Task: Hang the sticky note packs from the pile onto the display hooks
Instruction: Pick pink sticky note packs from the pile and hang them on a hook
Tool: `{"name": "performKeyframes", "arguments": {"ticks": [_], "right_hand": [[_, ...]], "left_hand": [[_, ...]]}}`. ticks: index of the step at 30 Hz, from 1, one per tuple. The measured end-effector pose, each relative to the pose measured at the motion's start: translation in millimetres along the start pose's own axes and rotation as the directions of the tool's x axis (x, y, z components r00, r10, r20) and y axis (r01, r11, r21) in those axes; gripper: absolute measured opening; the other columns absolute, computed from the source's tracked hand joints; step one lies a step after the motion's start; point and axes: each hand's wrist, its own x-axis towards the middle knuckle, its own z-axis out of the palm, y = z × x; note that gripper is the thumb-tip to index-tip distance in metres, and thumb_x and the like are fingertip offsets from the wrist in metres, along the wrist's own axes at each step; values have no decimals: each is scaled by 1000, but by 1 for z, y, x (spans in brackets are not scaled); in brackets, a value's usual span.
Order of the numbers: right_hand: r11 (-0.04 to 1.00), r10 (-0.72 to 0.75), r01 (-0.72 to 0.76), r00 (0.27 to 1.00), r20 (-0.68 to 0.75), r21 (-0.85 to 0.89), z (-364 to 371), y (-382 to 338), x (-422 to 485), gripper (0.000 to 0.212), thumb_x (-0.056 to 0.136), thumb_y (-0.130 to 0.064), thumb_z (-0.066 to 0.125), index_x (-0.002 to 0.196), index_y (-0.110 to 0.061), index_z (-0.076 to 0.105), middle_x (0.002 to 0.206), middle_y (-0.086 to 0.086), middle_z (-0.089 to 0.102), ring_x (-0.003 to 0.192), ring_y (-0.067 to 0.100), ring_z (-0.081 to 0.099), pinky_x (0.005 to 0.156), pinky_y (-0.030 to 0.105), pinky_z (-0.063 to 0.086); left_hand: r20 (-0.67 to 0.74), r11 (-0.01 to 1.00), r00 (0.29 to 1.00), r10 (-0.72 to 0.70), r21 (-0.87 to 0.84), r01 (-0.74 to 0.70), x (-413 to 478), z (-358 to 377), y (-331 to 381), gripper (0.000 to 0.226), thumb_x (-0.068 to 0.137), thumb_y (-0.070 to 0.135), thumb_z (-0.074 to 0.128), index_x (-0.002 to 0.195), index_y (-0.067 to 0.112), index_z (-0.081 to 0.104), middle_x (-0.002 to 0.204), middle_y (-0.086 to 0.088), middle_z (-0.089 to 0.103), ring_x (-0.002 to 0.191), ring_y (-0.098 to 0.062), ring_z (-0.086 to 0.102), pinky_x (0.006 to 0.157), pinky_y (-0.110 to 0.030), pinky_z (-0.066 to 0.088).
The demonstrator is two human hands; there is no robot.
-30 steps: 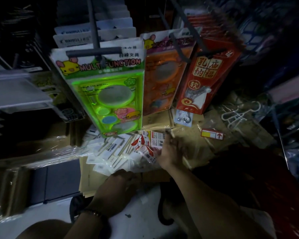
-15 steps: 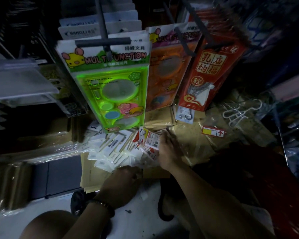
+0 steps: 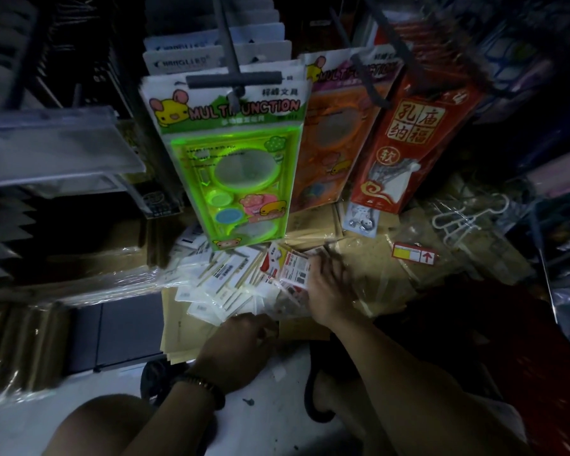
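With your right hand (image 3: 329, 284) lying flat, fingers spread and holding nothing, on the pile of sticky note packs (image 3: 224, 281) that spreads to its left, and your left hand (image 3: 241, 343) curled at the near edge with its grip hidden, expect light, slippery packs and pinch one by its top edge.

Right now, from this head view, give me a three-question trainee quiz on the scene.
1. True or false: the green pack hangs left of the orange pack.
2. Which hand rests on the red-and-white pack in the pile?
3. Fill in: the red-and-yellow tag lies to the ___ of the pile.
Key: 1 true; 2 the right hand; 3 right.
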Motion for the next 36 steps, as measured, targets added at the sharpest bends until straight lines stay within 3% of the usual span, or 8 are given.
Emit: {"name": "performKeyframes", "arguments": {"ticks": [11,17,21,25,28,31,34,36], "right_hand": [[997,-75,75,997,9,-6,-12,-3,-5,86,95,-69,57,155,-15,27,151,20,39,134,39,37,111,51,36],[769,-79,-87,970,230,634,-39,-25,-62,73,94,-70,57,148,-28,34,145,5,58,133,29,57,106,42,47],[467,-91,-181,964,250,866,-70,-70,-119,60,87,-69,63,133,-32,55,130,-9,69,120,11,66,106,43,53],[220,-132,-221,958,253,950,-103,-100,-155,46,90,-61,65,122,-28,63,108,-11,72,94,0,70,92,37,59],[78,-182,-229,954,239,970,-123,-115,-174,24,105,-34,64,123,-18,67,104,4,74,88,13,72,75,36,59],[158,-186,-154,965,183,975,-149,-125,-199,16,105,-33,63,108,-21,74,96,-2,81,90,15,75,79,36,58],[317,-156,33,988,18,948,-167,-125,-210,16,106,-33,64,115,-20,69,104,-8,77,92,0,70,84,25,52],[341,-138,134,986,-91,931,-185,-129,-218,30,95,-44,72,112,-23,60,100,-1,74,88,11,70,83,37,55]], "left_hand": [[-52,996,998,-44,-81,39,-6,-11,-12,19,102,40,66,118,35,75,108,13,77,92,-5,68,86,-25,54],[8,959,985,-172,-229,170,-18,-20,-12,26,106,50,57,124,34,68,110,7,76,91,-8,67,85,-28,51],[167,698,960,-224,-660,278,-42,-32,8,39,109,57,39,124,30,63,126,-5,74,97,-15,73,75,-26,54],[224,335,942,-249,-893,301,-72,-42,27,61,106,65,34,128,23,72,107,-5,81,91,-25,79,76,-36,60],[210,101,946,-246,-965,240,-93,-51,36,69,99,64,45,138,11,68,116,-15,79,102,-34,76,97,-54,60],[97,18,971,-218,-994,103,-124,-66,48,59,106,51,45,146,10,61,139,-22,69,128,-47,65,108,-67,50],[-19,25,979,-203,-1000,-14,-145,-85,59,52,107,36,50,149,6,55,140,-23,68,124,-41,69,106,-60,55],[-76,44,977,-197,-997,-68,-159,-102,64,51,104,32,50,147,6,55,138,-24,69,118,-42,72,106,-61,54]]}}
